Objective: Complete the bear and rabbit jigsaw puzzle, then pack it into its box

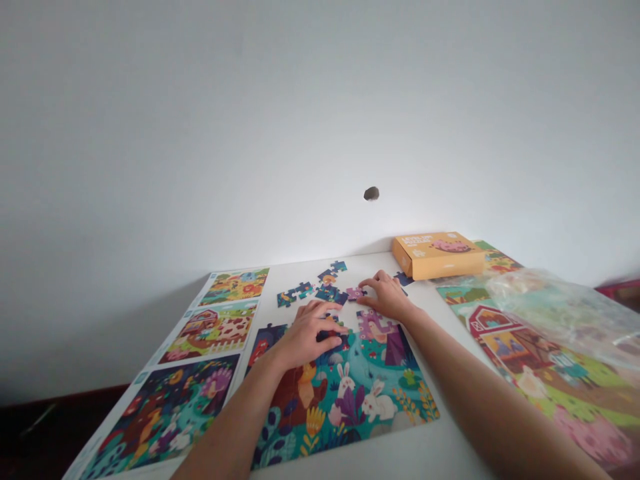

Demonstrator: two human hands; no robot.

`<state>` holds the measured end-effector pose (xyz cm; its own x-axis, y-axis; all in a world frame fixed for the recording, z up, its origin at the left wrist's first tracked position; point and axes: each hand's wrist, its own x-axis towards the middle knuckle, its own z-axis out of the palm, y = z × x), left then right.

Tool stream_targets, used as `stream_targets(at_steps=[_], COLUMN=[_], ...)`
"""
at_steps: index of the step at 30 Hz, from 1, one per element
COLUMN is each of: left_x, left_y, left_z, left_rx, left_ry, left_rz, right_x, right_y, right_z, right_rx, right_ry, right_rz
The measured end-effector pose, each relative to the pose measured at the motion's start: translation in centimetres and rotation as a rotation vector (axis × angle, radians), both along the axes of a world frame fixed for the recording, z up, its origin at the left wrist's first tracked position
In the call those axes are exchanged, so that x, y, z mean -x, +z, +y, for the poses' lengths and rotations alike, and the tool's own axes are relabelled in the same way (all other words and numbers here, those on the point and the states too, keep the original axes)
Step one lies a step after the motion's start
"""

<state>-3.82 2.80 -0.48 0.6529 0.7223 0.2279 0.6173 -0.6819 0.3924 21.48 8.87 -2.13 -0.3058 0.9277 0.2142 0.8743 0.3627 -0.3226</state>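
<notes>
A partly assembled jigsaw puzzle (350,400) with rabbits, a bear and plants lies in front of me on the white table. My left hand (313,333) rests over its upper edge, fingers apart, hiding some of the pieces there. Just above the puzzle's top right part, my right hand (387,295) pinches a pink puzzle piece (355,294) between thumb and finger. Several loose puzzle pieces (330,293), mostly dark blue and teal, are scattered beyond my hands. Another dark blue piece (403,279) lies behind my right hand, close to the box.
A picture sheet (205,400) with three scenes lies at the left. An orange puzzle box (440,257) stands at the back right. Clear plastic wrapping (560,310) covers part of a farm-scene puzzle (565,373) at the right. The wall (300,133) behind has a hole.
</notes>
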Motion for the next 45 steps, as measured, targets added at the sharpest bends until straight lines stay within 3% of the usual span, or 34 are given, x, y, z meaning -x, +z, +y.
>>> stream_targets(at_steps=[7,12,18,21,25,30,39,45], left_x=[-0.1,0.0,0.1,0.1,0.0,0.0,0.1,0.1], left_y=[0.1,0.1,-0.2,-0.3,-0.2,-0.2,-0.2,-0.4], left_z=[0.0,0.0,0.2,0.2,0.2,0.2,0.3,0.4], left_rx=[-0.002,0.002,-0.023,-0.028,-0.02,-0.035,-0.032,-0.009], left_ry=[0.024,0.038,0.018,0.009,0.017,0.01,0.003,0.015], left_rz=[-0.005,0.006,-0.013,-0.024,-0.011,0.002,-0.009,-0.012], right_x=[0.2,0.4,-0.3,-1.4,-2.4,-2.4,-3.7,-3.8], right_y=[-0.1,0.2,2.8,3.9,2.7,0.7,1.1,0.7], right_z=[0.0,-0.2,-1.0,-1.6,-2.6,-3.2,-2.9,-2.7], right_rx=[-0.034,-0.042,-0.159,-0.091,0.053,0.066,0.104,0.115], right_ry=[-0.033,0.079,0.147,0.096,0.085,0.134,0.197,0.124], right_rz=[0.096,0.221,0.411,0.44,0.488,0.453,0.337,0.241])
